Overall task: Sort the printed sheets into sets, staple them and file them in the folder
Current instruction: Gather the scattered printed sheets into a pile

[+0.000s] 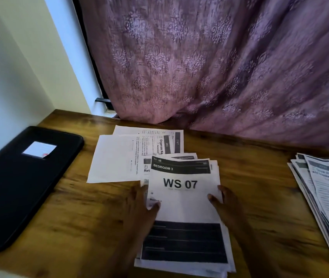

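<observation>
- Your left hand and right hand each pinch a side edge of the WS 07 stack, thumbs on top.
- The stack lies between them on the bench, its long axis pointing away from you.
- The folder sits nearer your left hand.

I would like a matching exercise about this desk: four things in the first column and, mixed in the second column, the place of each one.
Things
1. black flat folder with a white label
2. white paper stack topped "WS 07"
3. fanned pile of printed sheets
4. purple patterned curtain

Places
A. at the right edge of the wooden table
B. hanging behind the table
C. lying at the table's left side
D. held between the left hand and the right hand

Pairs: 1-C, 2-D, 3-A, 4-B.
</observation>
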Demonstrator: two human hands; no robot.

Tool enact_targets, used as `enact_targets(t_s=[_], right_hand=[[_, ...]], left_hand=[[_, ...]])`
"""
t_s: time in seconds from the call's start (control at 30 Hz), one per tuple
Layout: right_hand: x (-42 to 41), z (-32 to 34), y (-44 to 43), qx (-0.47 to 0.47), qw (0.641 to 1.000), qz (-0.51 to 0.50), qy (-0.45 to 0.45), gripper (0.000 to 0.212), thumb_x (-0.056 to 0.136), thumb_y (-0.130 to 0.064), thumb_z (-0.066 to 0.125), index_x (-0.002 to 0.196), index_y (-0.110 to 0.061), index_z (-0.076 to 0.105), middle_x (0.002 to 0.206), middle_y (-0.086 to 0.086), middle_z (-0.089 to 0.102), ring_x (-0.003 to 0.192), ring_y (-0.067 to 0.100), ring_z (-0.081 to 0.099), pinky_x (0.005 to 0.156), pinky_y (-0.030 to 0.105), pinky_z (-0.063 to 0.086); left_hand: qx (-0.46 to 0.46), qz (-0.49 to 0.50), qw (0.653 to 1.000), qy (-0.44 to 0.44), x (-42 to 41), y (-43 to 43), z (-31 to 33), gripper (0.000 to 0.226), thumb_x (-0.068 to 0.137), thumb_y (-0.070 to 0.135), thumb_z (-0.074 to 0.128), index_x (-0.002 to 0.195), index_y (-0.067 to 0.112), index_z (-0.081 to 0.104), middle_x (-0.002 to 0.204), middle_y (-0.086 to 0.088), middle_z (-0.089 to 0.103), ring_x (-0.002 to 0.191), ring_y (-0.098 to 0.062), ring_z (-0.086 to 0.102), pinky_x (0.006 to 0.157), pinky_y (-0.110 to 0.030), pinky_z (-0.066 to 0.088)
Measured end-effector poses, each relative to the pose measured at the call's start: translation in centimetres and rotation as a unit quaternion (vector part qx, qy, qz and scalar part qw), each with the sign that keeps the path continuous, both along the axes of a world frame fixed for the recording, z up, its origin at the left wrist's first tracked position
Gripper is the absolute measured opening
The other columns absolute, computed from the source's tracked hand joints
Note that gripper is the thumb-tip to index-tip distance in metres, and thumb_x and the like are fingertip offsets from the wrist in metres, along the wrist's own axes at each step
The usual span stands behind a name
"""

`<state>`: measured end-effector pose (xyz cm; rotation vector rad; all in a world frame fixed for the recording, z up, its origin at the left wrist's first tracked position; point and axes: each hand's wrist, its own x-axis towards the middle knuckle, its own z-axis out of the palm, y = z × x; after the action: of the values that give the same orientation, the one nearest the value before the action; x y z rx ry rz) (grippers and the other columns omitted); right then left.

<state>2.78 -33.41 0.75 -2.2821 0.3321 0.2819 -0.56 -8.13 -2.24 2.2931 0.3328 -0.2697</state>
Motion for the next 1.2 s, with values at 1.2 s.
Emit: enact_targets(t_s=[1.2], right_hand=[[4.7,-5.0,3.8,-0.298,0.943,0.049,-0.141,0.065,0.09,-0.055,0.025,0.143,-0.02,0.038,0.147,0.01,0.04,0.133,0.029,0.041,0.106,0.047,0.024]], left_hand=[[0.214,-0.326,0.921,-0.01,29.8,9.4,5.0,0.065,0.05,0.053,0.089,0.102,0.027,0.059,0.101,0.012,0.063,0.091,-0.006,0.057,0.068,-0.022,0.041]])
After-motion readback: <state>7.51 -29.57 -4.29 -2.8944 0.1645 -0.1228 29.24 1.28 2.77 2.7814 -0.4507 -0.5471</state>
